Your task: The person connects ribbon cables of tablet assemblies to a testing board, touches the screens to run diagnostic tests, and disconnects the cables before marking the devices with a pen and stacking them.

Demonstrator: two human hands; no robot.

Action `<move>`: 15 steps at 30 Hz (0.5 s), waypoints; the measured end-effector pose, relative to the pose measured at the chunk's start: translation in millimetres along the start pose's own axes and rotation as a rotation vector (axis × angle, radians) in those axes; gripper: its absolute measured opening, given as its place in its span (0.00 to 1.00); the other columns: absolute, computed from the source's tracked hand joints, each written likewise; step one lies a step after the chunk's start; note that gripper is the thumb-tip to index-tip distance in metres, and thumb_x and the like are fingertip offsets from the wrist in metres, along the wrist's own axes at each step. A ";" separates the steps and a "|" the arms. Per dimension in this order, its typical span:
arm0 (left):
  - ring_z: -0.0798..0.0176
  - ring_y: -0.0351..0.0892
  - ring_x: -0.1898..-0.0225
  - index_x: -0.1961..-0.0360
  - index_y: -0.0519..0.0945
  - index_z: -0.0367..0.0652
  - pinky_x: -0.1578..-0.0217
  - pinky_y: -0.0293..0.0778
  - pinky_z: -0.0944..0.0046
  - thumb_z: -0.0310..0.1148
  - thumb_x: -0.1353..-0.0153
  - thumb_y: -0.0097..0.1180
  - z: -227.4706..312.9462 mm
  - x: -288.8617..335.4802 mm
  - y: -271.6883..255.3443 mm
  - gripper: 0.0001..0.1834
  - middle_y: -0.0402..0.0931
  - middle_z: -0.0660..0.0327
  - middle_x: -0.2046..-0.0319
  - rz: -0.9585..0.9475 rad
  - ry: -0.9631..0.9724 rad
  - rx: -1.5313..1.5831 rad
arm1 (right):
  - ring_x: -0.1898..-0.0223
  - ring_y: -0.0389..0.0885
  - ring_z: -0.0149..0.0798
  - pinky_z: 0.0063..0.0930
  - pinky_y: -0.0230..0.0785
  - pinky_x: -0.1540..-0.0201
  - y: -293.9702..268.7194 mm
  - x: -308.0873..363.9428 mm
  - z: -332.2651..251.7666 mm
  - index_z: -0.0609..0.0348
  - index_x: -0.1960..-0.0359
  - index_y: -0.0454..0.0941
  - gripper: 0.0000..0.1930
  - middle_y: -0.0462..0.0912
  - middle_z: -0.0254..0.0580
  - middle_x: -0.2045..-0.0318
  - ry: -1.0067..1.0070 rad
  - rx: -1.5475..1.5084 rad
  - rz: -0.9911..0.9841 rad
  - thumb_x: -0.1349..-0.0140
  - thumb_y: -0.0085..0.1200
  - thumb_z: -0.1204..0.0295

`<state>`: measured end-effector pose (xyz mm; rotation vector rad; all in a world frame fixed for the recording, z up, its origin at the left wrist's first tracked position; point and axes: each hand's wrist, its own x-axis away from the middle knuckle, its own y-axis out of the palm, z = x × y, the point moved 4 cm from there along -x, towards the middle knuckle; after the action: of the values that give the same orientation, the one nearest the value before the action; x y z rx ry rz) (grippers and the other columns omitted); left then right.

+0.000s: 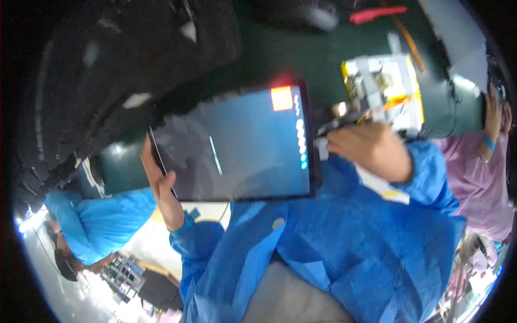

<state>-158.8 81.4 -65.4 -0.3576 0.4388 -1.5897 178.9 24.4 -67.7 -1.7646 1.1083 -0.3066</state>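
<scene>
A tablet (pixel 253 145) with a dark frame is held up in front of my body, its screen lit. An orange-red square glows in its upper right corner, and a column of small icons runs down its right side. My left hand (pixel 164 185) grips the left edge, thumb over the front and fingers behind. By the right edge, my right hand (pixel 371 151) is closed, its fingertips at a small pale piece (pixel 323 148) beside the tablet. Blur and the fingers hide what that piece is, and whether it joins the tablet cannot be told.
A white board-like block (pixel 416 97) with yellow edges and grey tape lies beyond my right hand on the dark green bench (pixel 269 59). A red strip (pixel 377 14) lies farther back. People in blue (pixel 113 215) and pink (pixel 479 183) clothing are at either side.
</scene>
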 end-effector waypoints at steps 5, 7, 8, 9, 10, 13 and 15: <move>0.56 0.53 0.33 0.33 0.57 0.36 0.34 0.44 0.60 0.48 0.45 0.52 5.7 -1.5 -2.6 0.42 0.56 0.52 0.35 -0.009 -0.047 0.036 | 0.82 0.72 0.32 0.29 0.66 0.81 -23.5 -7.3 -31.5 0.57 0.74 0.72 0.04 0.68 0.32 0.83 0.099 0.314 0.033 0.51 0.53 0.72; 0.56 0.51 0.32 0.33 0.57 0.36 0.34 0.43 0.60 0.44 0.41 0.49 6.1 -1.6 -4.4 0.38 0.54 0.52 0.34 0.019 -0.046 0.111 | 0.83 0.71 0.32 0.29 0.66 0.81 -45.0 -15.6 -41.7 0.57 0.73 0.73 0.06 0.67 0.32 0.83 0.036 0.361 0.107 0.52 0.55 0.71; 0.56 0.51 0.32 0.33 0.56 0.36 0.33 0.43 0.60 0.42 0.40 0.48 6.4 -1.2 -5.2 0.37 0.54 0.52 0.33 0.033 -0.034 0.155 | 0.83 0.71 0.32 0.29 0.66 0.81 -59.5 -19.9 -43.9 0.57 0.72 0.74 0.07 0.67 0.31 0.83 0.000 0.334 0.137 0.53 0.56 0.70; 0.56 0.50 0.31 0.33 0.56 0.36 0.33 0.43 0.60 0.40 0.39 0.47 4.2 -1.6 -5.9 0.35 0.53 0.53 0.33 0.046 -0.032 0.193 | 0.83 0.71 0.32 0.29 0.66 0.81 -66.2 -27.7 -43.2 0.56 0.72 0.74 0.08 0.67 0.31 0.83 -0.043 0.294 0.134 0.54 0.57 0.69; 0.56 0.50 0.31 0.33 0.56 0.36 0.33 0.42 0.60 0.38 0.38 0.46 2.1 -0.7 -6.4 0.34 0.52 0.53 0.32 0.059 -0.040 0.231 | 0.82 0.73 0.33 0.28 0.68 0.79 -76.5 -38.1 -36.6 0.55 0.71 0.75 0.10 0.68 0.32 0.82 -0.096 0.274 0.225 0.54 0.59 0.68; 0.56 0.50 0.31 0.32 0.55 0.38 0.32 0.43 0.60 0.35 0.36 0.45 -4.3 -2.6 -10.1 0.32 0.53 0.53 0.32 0.041 0.012 0.179 | 0.67 0.79 0.45 0.34 0.75 0.68 -84.7 -74.3 15.1 0.60 0.60 0.74 0.16 0.75 0.44 0.67 0.041 0.405 0.166 0.51 0.60 0.69; 0.56 0.52 0.31 0.32 0.56 0.38 0.33 0.45 0.59 0.38 0.35 0.45 -10.2 -3.1 -15.7 0.32 0.55 0.52 0.33 0.036 -0.019 0.172 | 0.52 0.76 0.48 0.35 0.73 0.53 -71.4 -107.3 54.3 0.60 0.47 0.69 0.27 0.71 0.52 0.49 -0.045 0.398 0.175 0.51 0.62 0.70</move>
<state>-177.2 85.7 -66.7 -0.2317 0.2894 -1.5745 193.1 148.7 -5.2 -1.3098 1.0764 -0.3516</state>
